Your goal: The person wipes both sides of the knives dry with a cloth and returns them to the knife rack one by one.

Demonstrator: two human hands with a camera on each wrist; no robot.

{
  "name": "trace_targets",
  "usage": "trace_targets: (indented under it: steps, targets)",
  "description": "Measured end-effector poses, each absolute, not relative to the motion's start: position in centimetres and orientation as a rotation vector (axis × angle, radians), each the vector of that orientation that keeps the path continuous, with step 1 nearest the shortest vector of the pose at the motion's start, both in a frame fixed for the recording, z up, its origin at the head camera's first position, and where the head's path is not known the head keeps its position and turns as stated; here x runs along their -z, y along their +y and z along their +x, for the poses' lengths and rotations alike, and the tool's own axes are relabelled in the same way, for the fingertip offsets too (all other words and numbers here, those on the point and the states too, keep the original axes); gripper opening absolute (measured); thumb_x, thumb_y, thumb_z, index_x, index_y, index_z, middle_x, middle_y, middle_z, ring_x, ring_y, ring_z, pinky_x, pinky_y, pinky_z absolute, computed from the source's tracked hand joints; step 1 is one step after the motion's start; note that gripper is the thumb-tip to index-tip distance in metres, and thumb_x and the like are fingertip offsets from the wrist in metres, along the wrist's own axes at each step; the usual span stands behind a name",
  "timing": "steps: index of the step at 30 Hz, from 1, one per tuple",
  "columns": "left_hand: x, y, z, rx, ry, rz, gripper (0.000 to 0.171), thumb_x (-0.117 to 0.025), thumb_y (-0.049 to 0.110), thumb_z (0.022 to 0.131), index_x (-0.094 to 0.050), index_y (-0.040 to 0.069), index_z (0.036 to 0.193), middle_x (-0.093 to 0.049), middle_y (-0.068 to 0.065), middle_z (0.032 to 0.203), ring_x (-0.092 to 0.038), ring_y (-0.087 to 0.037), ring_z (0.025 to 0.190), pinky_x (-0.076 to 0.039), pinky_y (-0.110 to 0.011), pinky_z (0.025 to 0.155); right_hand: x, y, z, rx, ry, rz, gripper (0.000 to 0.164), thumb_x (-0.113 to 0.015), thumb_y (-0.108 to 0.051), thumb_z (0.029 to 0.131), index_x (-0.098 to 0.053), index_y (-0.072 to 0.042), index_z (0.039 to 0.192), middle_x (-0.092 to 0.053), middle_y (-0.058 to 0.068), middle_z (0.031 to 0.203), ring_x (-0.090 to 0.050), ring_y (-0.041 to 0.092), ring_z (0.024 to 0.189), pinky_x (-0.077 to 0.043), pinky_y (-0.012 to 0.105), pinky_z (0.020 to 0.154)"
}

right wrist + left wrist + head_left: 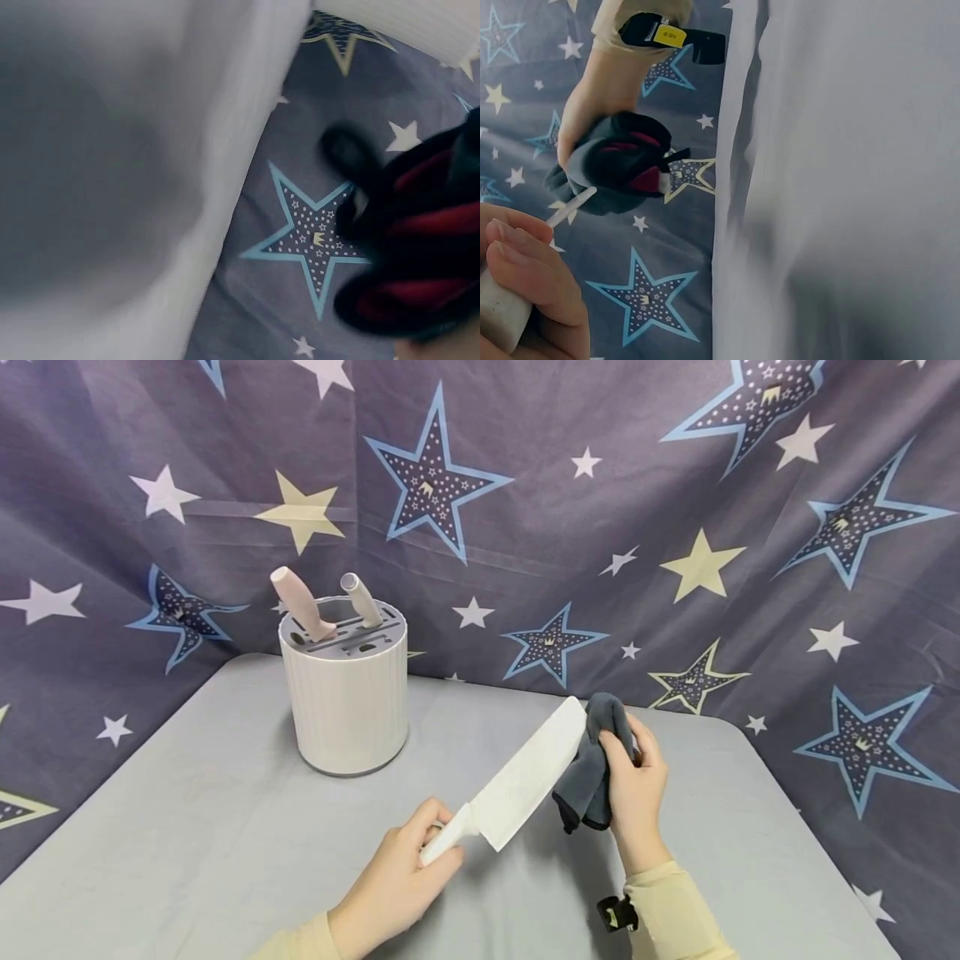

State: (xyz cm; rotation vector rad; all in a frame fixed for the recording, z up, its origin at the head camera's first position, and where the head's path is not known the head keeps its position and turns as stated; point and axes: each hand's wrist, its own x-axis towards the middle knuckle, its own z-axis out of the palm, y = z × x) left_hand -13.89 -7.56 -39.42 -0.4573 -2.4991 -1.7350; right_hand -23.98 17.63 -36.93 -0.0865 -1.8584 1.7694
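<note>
My left hand grips the white handle of a broad kitchen knife, whose pale blade slants up to the right above the table. In my right hand is a bunched dark grey cloth, pinched between thumb and fingers right at the blade's tip end. The left wrist view shows the left fingers curled round the handle, with the blade seen nearly edge-on toward the cloth. Dark red inner folds of the cloth show in the right wrist view, where most of the right hand is hidden.
A round white ribbed knife block stands at the back left of the grey table. Two handles stick out of its slotted top, a pink one and a paler one. A star-patterned curtain hangs behind the table.
</note>
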Motion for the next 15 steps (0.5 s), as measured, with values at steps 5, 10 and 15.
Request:
trace_targets:
  steps: [5, 10, 15]
  targets:
    - [39.3, -7.6, -13.9, 1.846, -2.516, -0.417, 0.014, -0.061, 0.007, 0.091, -0.053, 0.016, 0.099, -0.055, 0.004, 0.063, -0.036, 0.003, 0.038, -0.032, -0.018, 0.037, 36.7, 17.7, -23.8, -2.178, -1.585, -0.206, 0.029, -0.065, -0.011, 0.095, -0.067, -0.011, 0.123, -0.067, -0.004, 0.103, -0.065, 0.008, 0.08, -0.055, 0.021, 0.07]
    - [39.1, -7.6, -13.8, 1.953, -2.547, -0.341, 0.015, -0.061, 0.014, 0.094, -0.051, 0.011, 0.104, -0.057, -0.002, 0.065, -0.041, -0.005, 0.03, -0.037, -0.028, 0.027, 36.4, 17.9, -23.4, -2.498, -1.448, -0.121, 0.037, -0.05, -0.015, 0.103, -0.05, -0.013, 0.14, -0.057, 0.0, 0.127, -0.064, 0.01, 0.095, -0.055, 0.023, 0.082]
    - [38.8, -7.6, -13.7, 2.031, -2.524, -0.32, 0.018, -0.061, 0.018, 0.097, -0.05, 0.01, 0.108, -0.056, -0.005, 0.065, -0.04, -0.007, 0.028, -0.037, -0.032, 0.026, 36.3, 18.0, -23.0, -2.885, -1.17, -0.075, 0.044, -0.041, -0.018, 0.106, -0.036, -0.019, 0.15, -0.056, -0.005, 0.131, -0.063, 0.009, 0.106, -0.051, 0.023, 0.093]
